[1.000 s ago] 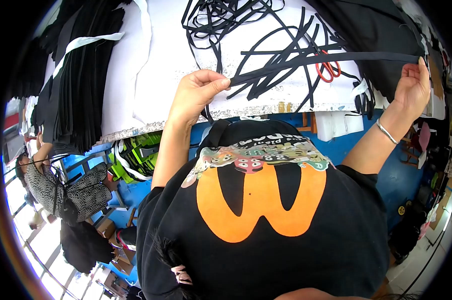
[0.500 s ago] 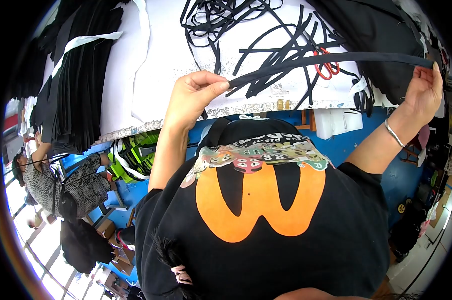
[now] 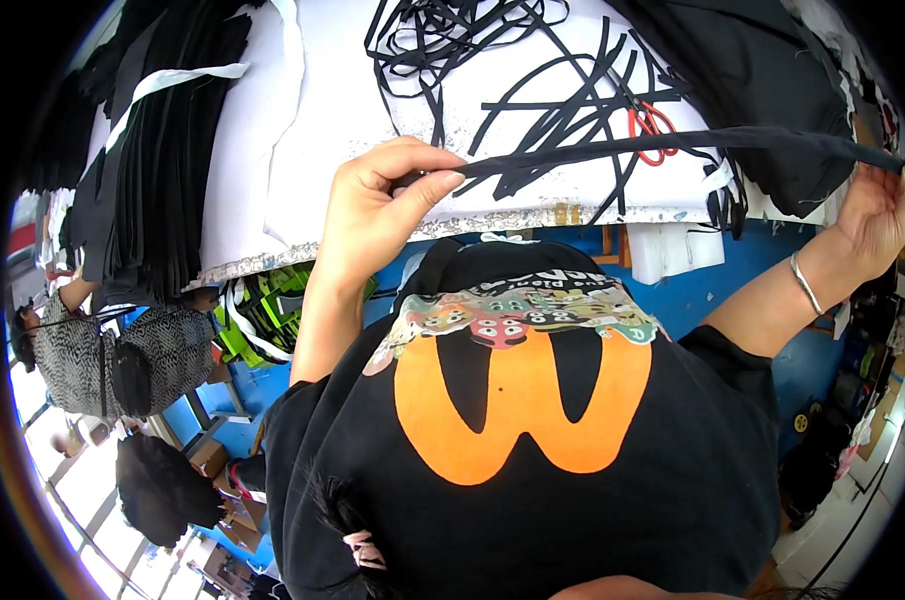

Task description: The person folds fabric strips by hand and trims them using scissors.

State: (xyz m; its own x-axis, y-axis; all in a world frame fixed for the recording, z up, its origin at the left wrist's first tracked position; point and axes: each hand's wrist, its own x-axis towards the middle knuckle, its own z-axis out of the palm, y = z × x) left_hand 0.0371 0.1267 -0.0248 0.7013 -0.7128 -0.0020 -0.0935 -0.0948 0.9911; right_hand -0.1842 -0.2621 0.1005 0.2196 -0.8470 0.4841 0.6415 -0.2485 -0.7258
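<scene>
A long black fabric strip (image 3: 633, 146) stretches sideways between my two hands, above the front of the white table (image 3: 323, 150). My left hand (image 3: 398, 195) pinches one end between thumb and fingers. At the far right my right hand (image 3: 878, 205) grips the strip near its other end. Beneath and behind the strip lie cut black strips (image 3: 553, 110), with red-handled scissors (image 3: 645, 130) on top of them, partly crossed by the held strip. Farther back is a tangled heap of narrow black tape (image 3: 453, 40).
Stacked black fabric strips (image 3: 163, 170) hang over the table's left edge, crossed by a white band (image 3: 188, 74). Black cloth (image 3: 743, 80) covers the right side. A green bundle (image 3: 263, 310) is below the table. Another person (image 3: 73, 350) is at the far left.
My right hand has moved outward to the right and slightly down, and the strip's right part sits lower. My left hand has shifted only slightly. The person at the left has changed posture.
</scene>
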